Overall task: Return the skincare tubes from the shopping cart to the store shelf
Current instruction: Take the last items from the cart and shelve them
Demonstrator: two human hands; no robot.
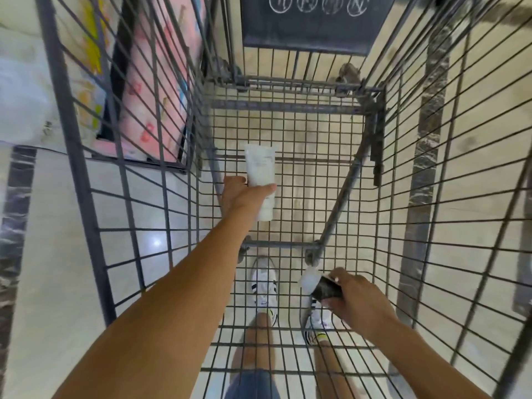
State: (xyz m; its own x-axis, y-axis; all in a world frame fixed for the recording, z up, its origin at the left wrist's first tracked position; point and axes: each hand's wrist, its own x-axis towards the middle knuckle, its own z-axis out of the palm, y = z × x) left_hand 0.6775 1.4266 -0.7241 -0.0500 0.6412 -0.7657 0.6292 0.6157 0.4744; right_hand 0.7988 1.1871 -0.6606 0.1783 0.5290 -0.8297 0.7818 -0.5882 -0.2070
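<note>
Nearest of all are two bare legs and blue shorts [253, 383], seen down through the wire bottom of the shopping cart [305, 133]. Two white shoes [264, 286] stand on the pale shiny floor [57, 283] under the wires.

The right hand [355, 298] is low on the near right side, inside the cart. Its fingers are curled tight around a dark tube [326, 289] with a white cap, and the cap end points left. A little past it, a grey bar of the cart frame crosses under the basket.

The left hand [244, 197] reaches farther in, near the middle of the cart. It is closed around a white tube [260, 171] — the thumb lies across the front, and the flat top end sticks up past the fingers. The tube is held just above the wire bottom; I cannot tell if it touches the wires.

Tall wire walls rise on the left and the right, so both arms go down into the cart between them. No other tubes show on the cart bottom.

At the far end is the wire end wall, and above it a dark panel [311, 21] with white round marks. Far on the left, outside the wire wall, stand pink and yellow packs [149, 82] — blurry, so the words on them cannot be read. On the right, dark marbled stripes [426, 168] run along the floor.
</note>
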